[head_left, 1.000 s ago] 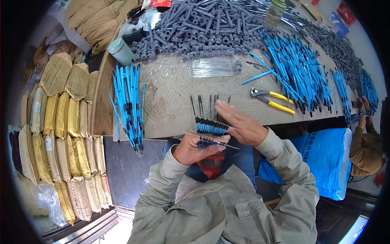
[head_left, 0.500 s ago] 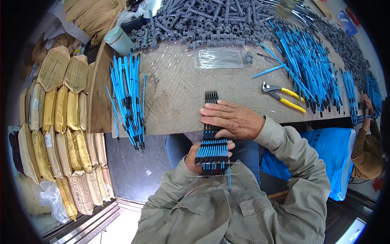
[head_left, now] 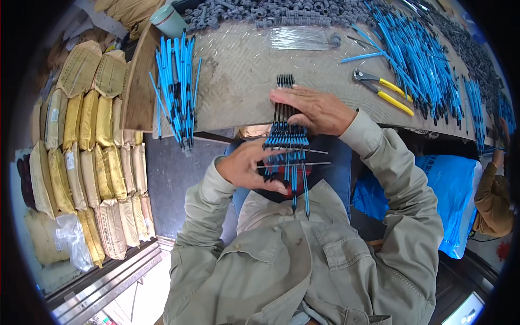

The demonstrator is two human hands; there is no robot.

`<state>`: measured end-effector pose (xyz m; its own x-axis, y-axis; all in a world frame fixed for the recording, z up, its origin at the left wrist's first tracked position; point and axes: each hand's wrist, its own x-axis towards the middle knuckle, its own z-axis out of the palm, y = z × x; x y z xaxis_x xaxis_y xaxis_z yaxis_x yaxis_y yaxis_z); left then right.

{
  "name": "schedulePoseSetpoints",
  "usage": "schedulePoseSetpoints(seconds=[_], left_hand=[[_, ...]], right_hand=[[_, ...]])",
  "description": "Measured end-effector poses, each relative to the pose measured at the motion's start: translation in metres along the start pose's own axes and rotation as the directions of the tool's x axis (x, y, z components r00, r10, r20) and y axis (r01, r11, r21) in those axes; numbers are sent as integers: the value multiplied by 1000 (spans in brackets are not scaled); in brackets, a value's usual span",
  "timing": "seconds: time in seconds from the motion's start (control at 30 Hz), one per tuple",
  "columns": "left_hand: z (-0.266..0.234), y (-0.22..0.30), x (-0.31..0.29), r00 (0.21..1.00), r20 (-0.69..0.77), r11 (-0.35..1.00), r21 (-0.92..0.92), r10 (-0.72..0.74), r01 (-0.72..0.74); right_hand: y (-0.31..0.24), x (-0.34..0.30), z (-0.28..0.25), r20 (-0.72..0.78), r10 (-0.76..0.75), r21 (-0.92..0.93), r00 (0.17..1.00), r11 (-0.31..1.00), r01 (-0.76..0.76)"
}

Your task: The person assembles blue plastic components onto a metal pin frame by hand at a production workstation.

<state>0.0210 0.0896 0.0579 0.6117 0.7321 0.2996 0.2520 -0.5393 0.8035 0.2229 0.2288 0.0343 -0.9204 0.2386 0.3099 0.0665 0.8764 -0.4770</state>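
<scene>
A close row of thin blue rods with black ends point(head_left: 285, 138) spans the table's front edge, its far tips over the tabletop. Two silver wires point(head_left: 320, 163) cross its near part and stick out to the right. Several rods hang lower toward my lap. My right hand point(head_left: 324, 112) lies over the far black part, fingers across the rods and thumb along the near side. From the left, my left hand point(head_left: 242, 164) holds the near part; its thumb is stretched out below the wires and its other fingertips are partly hidden by the rods.
Loose blue rods lie at left point(head_left: 176, 89) and in a large heap at right point(head_left: 417, 62). Yellow-handled pincers point(head_left: 382, 91), a tray of thin wires point(head_left: 298, 39) and grey plastic fittings point(head_left: 303, 12) are on the table. Brown packages point(head_left: 81, 124) stand left; a co-worker's sleeve point(head_left: 494, 200) shows right.
The view has shifted, so the table sits higher. My left hand has come out from beneath the row to its left side, thumb spread. The near rod ends now hang more loosely.
</scene>
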Motion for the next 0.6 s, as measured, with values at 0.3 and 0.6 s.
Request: schedulePoseSetpoints(seconds=[0.3,0.6], left_hand=[[-29,20,-31,982,-27,982,8,-187,188],[-21,-16,21,997,71,805,593,-37,-13]], right_hand=[[0,0,0,-89,22,27,996,999,-19],[-1,8,-10,-14,303,211,953,933,-293]])
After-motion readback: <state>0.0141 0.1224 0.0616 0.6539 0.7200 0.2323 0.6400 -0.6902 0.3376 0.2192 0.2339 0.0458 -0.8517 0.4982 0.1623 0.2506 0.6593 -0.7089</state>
